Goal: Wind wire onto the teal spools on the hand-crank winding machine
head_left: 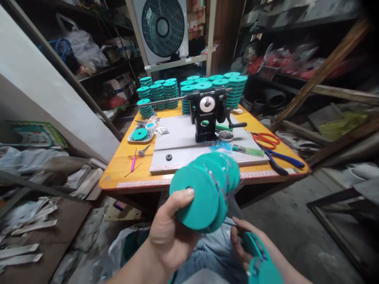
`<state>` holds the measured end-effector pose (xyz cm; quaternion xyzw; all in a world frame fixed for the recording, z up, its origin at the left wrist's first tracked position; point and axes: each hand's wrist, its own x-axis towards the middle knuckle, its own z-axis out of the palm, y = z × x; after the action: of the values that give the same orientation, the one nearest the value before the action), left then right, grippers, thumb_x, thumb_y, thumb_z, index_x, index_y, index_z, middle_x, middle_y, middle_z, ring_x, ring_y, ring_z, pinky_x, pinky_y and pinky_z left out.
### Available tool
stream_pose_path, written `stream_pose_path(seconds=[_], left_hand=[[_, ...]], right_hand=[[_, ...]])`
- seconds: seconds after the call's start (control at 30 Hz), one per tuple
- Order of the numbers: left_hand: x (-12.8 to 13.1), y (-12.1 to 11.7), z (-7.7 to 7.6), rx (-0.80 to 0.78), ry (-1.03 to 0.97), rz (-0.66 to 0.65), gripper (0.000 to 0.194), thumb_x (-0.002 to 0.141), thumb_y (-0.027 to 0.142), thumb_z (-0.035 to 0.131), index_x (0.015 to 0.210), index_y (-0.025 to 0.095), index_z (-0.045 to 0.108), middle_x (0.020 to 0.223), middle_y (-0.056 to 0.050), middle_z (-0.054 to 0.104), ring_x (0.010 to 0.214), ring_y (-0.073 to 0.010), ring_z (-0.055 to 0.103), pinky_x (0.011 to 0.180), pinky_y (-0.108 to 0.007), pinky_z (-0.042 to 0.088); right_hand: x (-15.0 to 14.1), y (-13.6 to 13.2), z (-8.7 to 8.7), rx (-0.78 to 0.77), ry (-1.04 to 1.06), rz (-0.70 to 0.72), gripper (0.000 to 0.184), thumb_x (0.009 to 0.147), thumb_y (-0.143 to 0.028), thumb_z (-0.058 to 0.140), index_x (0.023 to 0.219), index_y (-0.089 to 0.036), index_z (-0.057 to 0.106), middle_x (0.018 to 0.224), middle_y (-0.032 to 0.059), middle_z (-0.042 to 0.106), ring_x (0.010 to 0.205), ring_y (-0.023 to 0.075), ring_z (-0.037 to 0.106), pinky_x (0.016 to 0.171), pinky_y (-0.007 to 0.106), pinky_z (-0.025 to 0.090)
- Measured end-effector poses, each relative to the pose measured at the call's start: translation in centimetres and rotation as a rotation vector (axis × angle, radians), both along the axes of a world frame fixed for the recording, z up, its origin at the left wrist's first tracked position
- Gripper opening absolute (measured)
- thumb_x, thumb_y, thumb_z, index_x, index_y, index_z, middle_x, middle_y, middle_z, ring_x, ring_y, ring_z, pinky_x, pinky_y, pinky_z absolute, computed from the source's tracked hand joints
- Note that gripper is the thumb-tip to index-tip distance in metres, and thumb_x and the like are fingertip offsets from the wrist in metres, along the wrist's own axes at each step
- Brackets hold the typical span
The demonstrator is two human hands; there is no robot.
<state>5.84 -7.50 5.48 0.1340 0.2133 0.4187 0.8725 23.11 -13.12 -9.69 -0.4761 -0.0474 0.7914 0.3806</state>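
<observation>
My left hand (170, 232) is wrapped round a leaning stack of teal foam line spools (197, 201), its thumb resting at the centre hole of the nearest one. Thin line and small pins show around the spools' edges. Low on the right, my right hand (240, 242) has its fingers closed on a few more teal spools (265, 266), partly cut off by the frame's bottom edge. Both hands are above my lap, in front of the table. Past the held stack stands a black hand-crank winder (205, 122) with a dial and a long metal rod.
Several stacks of teal spools (164, 94) line the back of the yellow table (121, 169). A white tray (149, 139) holds one spool and small parts. On the right lie red-handled scissors (266, 139) and blue-handled pliers (284, 159). A box fan (162, 27) stands behind; cluttered shelves flank the table.
</observation>
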Motion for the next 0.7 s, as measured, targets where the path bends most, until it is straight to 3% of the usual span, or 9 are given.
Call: stream_pose_path(seconds=[0.1, 0.2, 0.3, 0.37, 0.43, 0.5, 0.6, 0.7], left_hand=[[-1.6, -0.8, -4.0, 0.006, 0.163, 0.04, 0.066, 0.072, 0.016, 0.067, 0.134, 0.02, 0.047, 0.103, -0.006, 0.07, 0.098, -0.0225, 0.065, 0.099, -0.038, 0.043], [-3.9, -2.1, -9.0, -0.054, 0.299, 0.082, 0.072, 0.075, 0.017, 0.064, 0.141, 0.026, 0.037, 0.12, -0.007, 0.063, 0.113, -0.0256, 0.057, 0.105, -0.039, 0.035], [-6.2, -3.5, -13.8, -0.111, 0.386, 0.144, 0.081, 0.073, 0.019, 0.067, 0.143, 0.034, 0.028, 0.128, -0.005, 0.058, 0.119, -0.026, 0.052, 0.107, -0.037, 0.032], [-7.3, -4.2, -16.4, -0.152, 0.37, 0.181, 0.082, 0.074, 0.019, 0.067, 0.144, 0.034, 0.027, 0.127, -0.005, 0.059, 0.119, -0.0256, 0.052, 0.108, -0.036, 0.031], [-8.2, -4.5, -18.2, -0.217, 0.35, 0.213, 0.076, 0.078, 0.019, 0.063, 0.144, 0.032, 0.028, 0.124, -0.007, 0.061, 0.117, -0.0257, 0.054, 0.108, -0.039, 0.031], [-8.8, -4.4, -19.0, -0.26, 0.342, 0.222, 0.072, 0.081, 0.016, 0.059, 0.144, 0.028, 0.028, 0.124, -0.009, 0.061, 0.116, -0.0262, 0.055, 0.109, -0.042, 0.03], [-9.3, -4.0, -18.8, -0.265, 0.309, 0.196, 0.072, 0.08, 0.015, 0.059, 0.144, 0.026, 0.029, 0.126, -0.01, 0.059, 0.118, -0.0266, 0.053, 0.11, -0.044, 0.028], [-9.4, -3.6, -17.7, -0.217, 0.38, 0.162, 0.067, 0.075, 0.018, 0.064, 0.138, 0.024, 0.041, 0.127, -0.009, 0.059, 0.119, -0.0282, 0.052, 0.108, -0.043, 0.03]], right_hand=[[-0.2, 0.3, -2.3, 0.111, -0.266, -0.033, 0.049, 0.085, -0.055, 0.048, 0.061, -0.013, 0.058, 0.048, 0.0051, 0.056, 0.042, 0.01, 0.048, 0.045, 0.019, 0.036], [-0.1, 0.9, -3.6, 0.513, -0.774, 0.152, 0.052, 0.088, -0.058, 0.04, 0.076, -0.015, 0.065, 0.072, 0.0086, 0.065, 0.068, 0.0195, 0.059, 0.066, 0.03, 0.045], [0.1, 1.3, -2.9, 0.841, -1.266, 0.427, 0.041, 0.091, -0.047, 0.042, 0.102, -0.018, 0.068, 0.098, 0.011, 0.065, 0.099, 0.0298, 0.054, 0.09, 0.044, 0.039], [-0.1, 1.6, -1.8, 0.954, -1.423, 0.51, 0.037, 0.091, -0.04, 0.043, 0.113, -0.02, 0.065, 0.109, 0.0116, 0.062, 0.11, 0.0323, 0.046, 0.095, 0.049, 0.034], [-1.0, 2.0, -0.8, 1.019, -1.413, 0.502, 0.037, 0.092, -0.037, 0.042, 0.122, -0.024, 0.059, 0.121, 0.0094, 0.057, 0.12, 0.0302, 0.04, 0.102, 0.049, 0.029], [-2.2, 2.6, -0.4, 0.977, -1.239, 0.504, 0.045, 0.091, -0.041, 0.043, 0.134, -0.028, 0.046, 0.135, 0.0067, 0.047, 0.128, 0.0268, 0.034, 0.107, 0.046, 0.025], [-4.3, 3.7, -1.0, 0.756, -0.859, 0.509, 0.06, 0.089, -0.053, 0.043, 0.141, -0.025, 0.036, 0.144, 0.0073, 0.035, 0.132, 0.0251, 0.033, 0.108, 0.041, 0.028], [-5.9, 4.6, -2.5, 0.649, -0.628, 0.435, 0.06, 0.086, -0.054, 0.048, 0.136, -0.021, 0.043, 0.139, 0.0094, 0.043, 0.126, 0.024, 0.043, 0.105, 0.037, 0.034]])
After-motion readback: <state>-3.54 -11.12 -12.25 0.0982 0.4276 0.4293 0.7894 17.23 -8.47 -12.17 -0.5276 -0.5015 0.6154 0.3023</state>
